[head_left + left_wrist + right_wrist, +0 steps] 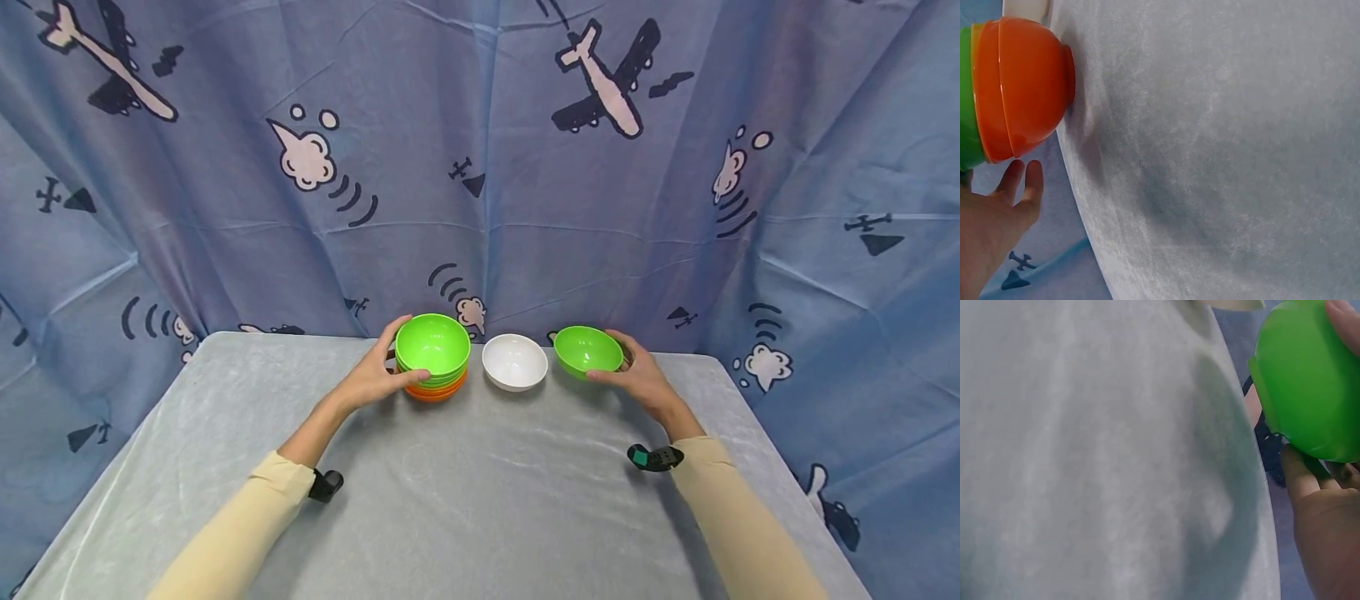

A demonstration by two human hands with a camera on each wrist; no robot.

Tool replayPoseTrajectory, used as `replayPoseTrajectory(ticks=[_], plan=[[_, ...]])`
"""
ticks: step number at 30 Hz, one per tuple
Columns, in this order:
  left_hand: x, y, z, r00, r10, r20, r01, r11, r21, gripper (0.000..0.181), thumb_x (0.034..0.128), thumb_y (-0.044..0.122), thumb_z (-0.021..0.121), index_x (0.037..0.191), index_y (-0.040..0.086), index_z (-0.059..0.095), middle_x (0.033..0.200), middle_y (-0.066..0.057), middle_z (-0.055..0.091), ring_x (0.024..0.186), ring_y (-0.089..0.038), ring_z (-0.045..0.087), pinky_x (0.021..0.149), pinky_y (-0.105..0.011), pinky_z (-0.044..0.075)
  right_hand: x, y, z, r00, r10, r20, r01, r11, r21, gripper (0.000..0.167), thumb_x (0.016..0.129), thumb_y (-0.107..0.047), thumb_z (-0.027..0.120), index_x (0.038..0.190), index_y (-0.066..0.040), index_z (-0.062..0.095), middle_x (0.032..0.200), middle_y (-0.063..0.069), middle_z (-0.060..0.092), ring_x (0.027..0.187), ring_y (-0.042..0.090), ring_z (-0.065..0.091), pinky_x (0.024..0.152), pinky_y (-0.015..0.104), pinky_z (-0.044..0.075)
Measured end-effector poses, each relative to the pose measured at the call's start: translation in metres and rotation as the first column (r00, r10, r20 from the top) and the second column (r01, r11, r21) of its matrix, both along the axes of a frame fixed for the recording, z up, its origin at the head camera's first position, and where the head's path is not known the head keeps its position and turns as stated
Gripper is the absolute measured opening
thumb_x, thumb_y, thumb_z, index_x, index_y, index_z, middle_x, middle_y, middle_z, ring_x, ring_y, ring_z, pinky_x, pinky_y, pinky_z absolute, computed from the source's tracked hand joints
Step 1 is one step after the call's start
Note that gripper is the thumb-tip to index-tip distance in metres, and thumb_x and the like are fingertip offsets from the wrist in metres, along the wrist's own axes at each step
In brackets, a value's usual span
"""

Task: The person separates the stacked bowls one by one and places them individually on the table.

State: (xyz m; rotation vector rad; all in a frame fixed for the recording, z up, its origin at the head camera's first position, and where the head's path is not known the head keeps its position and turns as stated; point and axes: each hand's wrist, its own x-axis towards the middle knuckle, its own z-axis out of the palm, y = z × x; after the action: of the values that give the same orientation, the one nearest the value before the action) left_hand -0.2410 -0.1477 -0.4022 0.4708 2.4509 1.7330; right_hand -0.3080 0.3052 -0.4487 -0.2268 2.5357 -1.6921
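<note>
Near the back of the table, a stack of bowls has a green bowl (pixel 433 343) on top and orange bowls (pixel 435 393) at its base. My left hand (pixel 375 375) holds the upper green part of the stack from the left, thumb on the near side and fingers around the far side. Two of its fingertips (pixel 1034 178) show beside the orange bowls in the left wrist view. With my right hand (pixel 643 379) I grip another green bowl (pixel 1310 381) by its right side, tilted slightly and held off the table. Between the two stands a white bowl (pixel 514 362), touched by neither hand.
Grey cloth covers the table (pixel 465 500), whose back edge runs just behind the bowls. A blue curtain (pixel 420 167) printed with planes hangs directly behind it. Dark bands with small devices (pixel 654 458) sit on both wrists.
</note>
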Motion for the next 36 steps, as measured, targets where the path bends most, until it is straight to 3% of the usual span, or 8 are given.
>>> replayPoseTrajectory(ticks=[9,26,36], plan=[[0.000,0.000,0.000,1.000,0.002,-0.004,-0.002,1.000,0.004,0.095,0.0904,0.014,0.078,0.162,0.012,0.016,0.159,-0.024,0.025,0.140,-0.054,0.029,0.107,-0.066,0.033,0.002,0.002,-0.012,1.000,-0.001,0.008,0.001,0.999,0.033,0.105,0.082,-0.014,0.088,0.160,0.000,0.019,0.161,0.026,0.022,0.146,0.042,0.026,0.113,0.054,0.030],[0.001,0.000,0.000,1.000,0.005,0.000,-0.005,1.000,-0.016,0.095,0.0905,0.014,0.078,0.162,0.012,0.017,0.160,-0.024,0.024,0.139,-0.054,0.032,0.106,-0.063,0.037,0.002,0.003,-0.026,1.000,0.000,0.013,0.000,1.000,0.006,0.110,0.078,-0.011,0.091,0.161,-0.001,0.019,0.163,0.022,0.021,0.148,0.039,0.023,0.115,0.052,0.028],[-0.001,-0.001,-0.001,1.000,-0.001,0.006,0.001,1.000,-0.004,0.095,0.0910,0.015,0.078,0.163,0.013,0.016,0.161,-0.023,0.022,0.139,-0.053,0.031,0.107,-0.064,0.035,0.002,0.002,-0.027,1.000,0.009,0.014,-0.009,1.000,-0.007,0.110,0.078,-0.010,0.091,0.160,0.000,0.019,0.163,0.022,0.021,0.149,0.037,0.021,0.116,0.052,0.025]])
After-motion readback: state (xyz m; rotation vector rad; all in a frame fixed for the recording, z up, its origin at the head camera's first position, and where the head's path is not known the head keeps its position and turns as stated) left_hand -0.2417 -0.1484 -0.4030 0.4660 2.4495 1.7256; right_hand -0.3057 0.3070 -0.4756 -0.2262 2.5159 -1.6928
